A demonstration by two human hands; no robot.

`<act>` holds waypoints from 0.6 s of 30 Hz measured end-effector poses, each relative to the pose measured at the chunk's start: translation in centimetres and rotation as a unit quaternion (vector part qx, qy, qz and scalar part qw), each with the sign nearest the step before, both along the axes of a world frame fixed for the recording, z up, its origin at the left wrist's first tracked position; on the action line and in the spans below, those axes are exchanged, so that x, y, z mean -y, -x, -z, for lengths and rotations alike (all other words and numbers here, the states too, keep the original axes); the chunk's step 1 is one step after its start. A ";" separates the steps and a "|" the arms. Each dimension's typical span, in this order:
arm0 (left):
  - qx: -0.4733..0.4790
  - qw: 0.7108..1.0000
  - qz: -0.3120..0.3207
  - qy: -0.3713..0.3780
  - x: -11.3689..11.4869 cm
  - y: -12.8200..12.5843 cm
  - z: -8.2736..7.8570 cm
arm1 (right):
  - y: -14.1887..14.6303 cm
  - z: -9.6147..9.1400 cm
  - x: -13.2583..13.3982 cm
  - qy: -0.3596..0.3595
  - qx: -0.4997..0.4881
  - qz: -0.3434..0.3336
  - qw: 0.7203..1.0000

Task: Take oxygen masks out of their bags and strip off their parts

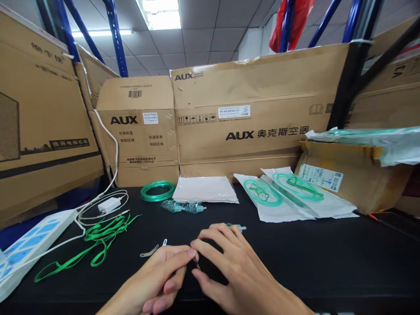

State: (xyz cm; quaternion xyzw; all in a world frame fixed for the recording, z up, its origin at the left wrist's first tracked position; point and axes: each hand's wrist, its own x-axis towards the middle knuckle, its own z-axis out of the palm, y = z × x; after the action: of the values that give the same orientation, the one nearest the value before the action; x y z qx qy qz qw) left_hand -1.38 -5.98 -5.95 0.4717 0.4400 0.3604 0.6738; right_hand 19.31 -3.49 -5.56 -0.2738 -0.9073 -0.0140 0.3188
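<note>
My left hand (166, 267) is closed in a pinch, holding a small thin metal strip (197, 264) between thumb and fingers. My right hand (234, 260) reaches in from the right with its fingers apart; its index fingertip meets the left thumb and strip, while its thumb stays clear below. Just behind the left hand lie a bent metal strip (149, 252) and a second small metal piece (164, 242) on the black table. A clear plastic part with a pale connector (242, 228) shows partly from behind the right hand.
Green elastic cords (105, 236) and a power strip (36, 245) lie left. Farther back are coiled green tubing (158, 191), clear plastic parts (183, 207), white packets (206, 190) and bagged tubing (262, 194). Cardboard boxes (210, 148) wall the table.
</note>
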 end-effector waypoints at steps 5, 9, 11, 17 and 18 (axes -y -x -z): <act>-0.059 0.998 0.010 0.002 0.1 0.3 0.5 | -0.1 0.4 -0.1 0.002 0.021 0.006 1.000; -0.217 0.970 -0.018 -0.107 0.0 0.0 0.5 | 0.2 0.7 0.0 -0.004 0.051 0.023 0.998; -0.316 0.933 -0.048 -0.164 -0.1 0.1 0.0 | -0.2 0.6 -0.1 -0.016 0.066 0.027 0.997; -0.473 0.848 -0.033 -0.235 -0.6 2.2 -1.3 | -4.4 1.0 -2.9 -0.081 0.109 0.136 0.981; -0.491 0.833 -0.025 -0.253 -0.8 2.6 -1.4 | -5.0 1.2 -3.6 -0.081 0.119 0.142 0.979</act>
State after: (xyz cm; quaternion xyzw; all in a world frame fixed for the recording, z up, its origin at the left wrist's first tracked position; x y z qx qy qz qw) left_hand -3.99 -5.21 -4.55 0.7299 0.6178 0.1964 0.2165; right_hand 24.36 0.15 -6.77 -0.3699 -0.8864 -0.1649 0.2241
